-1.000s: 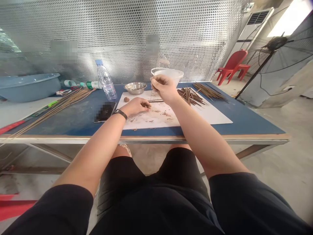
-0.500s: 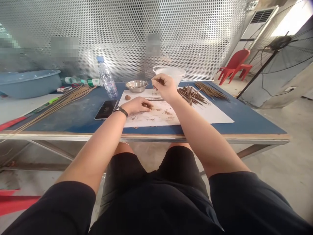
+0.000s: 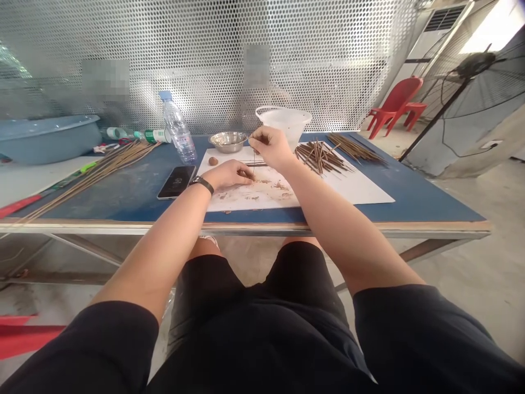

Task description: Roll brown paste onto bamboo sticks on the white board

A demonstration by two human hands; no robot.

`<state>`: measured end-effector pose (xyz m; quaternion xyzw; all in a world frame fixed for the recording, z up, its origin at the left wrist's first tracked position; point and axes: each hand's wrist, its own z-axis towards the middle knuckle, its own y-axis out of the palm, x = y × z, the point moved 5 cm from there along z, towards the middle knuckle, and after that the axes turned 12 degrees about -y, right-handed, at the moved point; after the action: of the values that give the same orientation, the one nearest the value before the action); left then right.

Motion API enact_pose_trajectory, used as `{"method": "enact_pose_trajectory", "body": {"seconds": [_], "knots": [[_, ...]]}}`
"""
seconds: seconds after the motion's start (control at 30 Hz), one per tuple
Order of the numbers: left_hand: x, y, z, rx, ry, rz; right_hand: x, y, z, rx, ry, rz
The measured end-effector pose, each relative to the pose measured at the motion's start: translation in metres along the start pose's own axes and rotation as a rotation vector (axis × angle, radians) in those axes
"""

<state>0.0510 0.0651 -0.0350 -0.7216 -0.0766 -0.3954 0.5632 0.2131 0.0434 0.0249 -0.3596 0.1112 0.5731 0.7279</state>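
Observation:
My right hand [image 3: 270, 146] is raised over a white board [image 3: 361, 189] and pinches the top of a thin stick [image 3: 254, 164] that stands nearly upright. My left hand [image 3: 228, 174], with a dark wristband, rests on the board with curled fingers at the stick's lower end; what they pinch there is too small to make out. Brown smears and crumbs cover the board under both hands. A small brown lump [image 3: 213, 161] lies at the board's far left. A heap of brown-coated sticks [image 3: 322, 157] lies to the right of my right hand.
On the blue table [image 3: 135, 194] are a phone [image 3: 177, 181], a water bottle [image 3: 176, 133], a steel bowl [image 3: 228, 140], a white plastic tub [image 3: 284, 121], a long stick bundle [image 3: 90, 176] and a blue basin [image 3: 47, 138]. Perforated metal screen behind; red chair [image 3: 397, 102] and fan [image 3: 471, 82] at right.
My right hand has moved slightly left and nearer with the stick, bringing its lower end to my left fingers. The left hand has hardly moved.

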Motion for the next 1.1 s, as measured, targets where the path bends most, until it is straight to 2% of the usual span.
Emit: {"method": "enact_pose_trajectory", "body": {"seconds": [0.17,0.27,0.37,0.47,0.73,0.97,1.1], "knots": [[0.005,-0.003,-0.005,0.018,-0.022,0.054,-0.004,-0.003,-0.003,-0.019,-0.019,-0.052],[0.006,-0.005,-0.007,0.059,-0.042,0.028,-0.005,-0.001,-0.004,-0.150,-0.058,-0.096],[0.004,-0.006,-0.007,0.066,-0.036,-0.101,-0.002,0.004,-0.007,-0.318,-0.055,-0.160],[0.002,-0.004,-0.007,0.030,-0.002,-0.228,0.001,0.006,-0.009,-0.365,-0.046,-0.165],[0.004,-0.005,-0.007,-0.009,0.035,-0.304,0.011,0.007,-0.009,-0.316,0.014,0.033],[0.009,-0.008,-0.008,-0.007,0.073,-0.305,0.015,-0.004,-0.001,-0.085,-0.046,0.123],[0.011,-0.009,-0.012,-0.033,0.049,-0.312,0.015,-0.008,0.000,-0.038,-0.074,0.133]]}}
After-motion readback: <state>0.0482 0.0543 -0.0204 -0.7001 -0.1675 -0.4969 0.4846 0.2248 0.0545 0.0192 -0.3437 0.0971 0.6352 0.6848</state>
